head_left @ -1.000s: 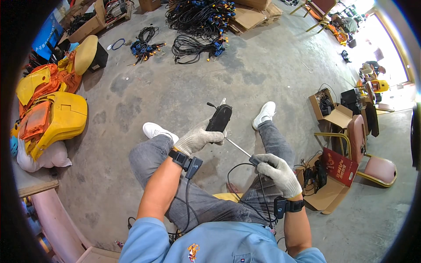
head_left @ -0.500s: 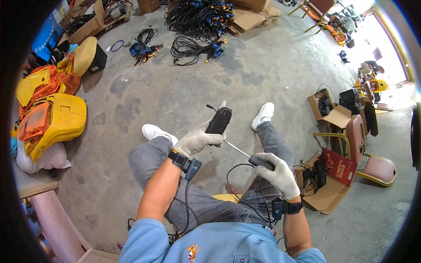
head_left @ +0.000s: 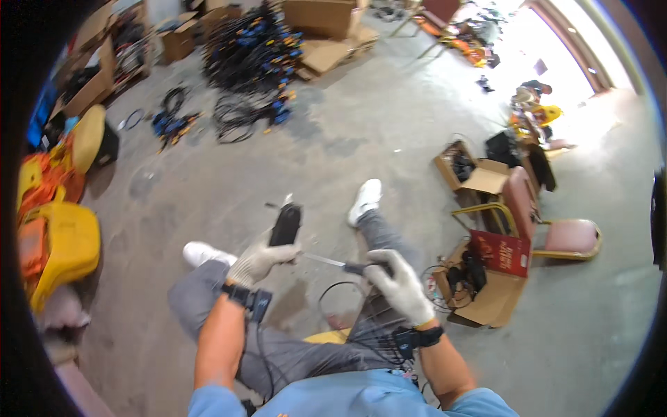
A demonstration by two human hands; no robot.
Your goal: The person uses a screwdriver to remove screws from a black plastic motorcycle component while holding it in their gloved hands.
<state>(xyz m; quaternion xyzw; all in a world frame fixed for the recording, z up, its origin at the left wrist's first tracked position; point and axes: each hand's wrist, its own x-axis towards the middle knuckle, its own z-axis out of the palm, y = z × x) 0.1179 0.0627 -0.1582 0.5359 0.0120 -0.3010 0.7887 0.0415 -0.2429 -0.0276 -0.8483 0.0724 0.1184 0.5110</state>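
Observation:
My left hand [head_left: 265, 261], in a whitish knit glove, is closed round the lower end of a black, elongated casing [head_left: 285, 226]. A short dark stub and a small pale piece stick out at the casing's far end. In my gloved right hand [head_left: 408, 286] is a screwdriver [head_left: 324, 260], gripped by its dark handle. Its thin metal shaft points left, and its end reaches the fingers of my left hand beside the casing. Whether the tip touches the casing I cannot tell. A thin black cable [head_left: 321, 300] loops below the shaft, between my legs.
On the right stand an open carton [head_left: 497, 299] of black parts and a pink-seated chair [head_left: 566, 238]. Yellow plastic shells [head_left: 73, 243] are piled at left. Tangled black cables [head_left: 253, 59] with blue and orange ends lie on the far floor, near cardboard boxes [head_left: 319, 19].
The view has swung right, so the surroundings sit further left. My right hand's index finger is lifted more, and the screwdriver lies more level. Both holds stay.

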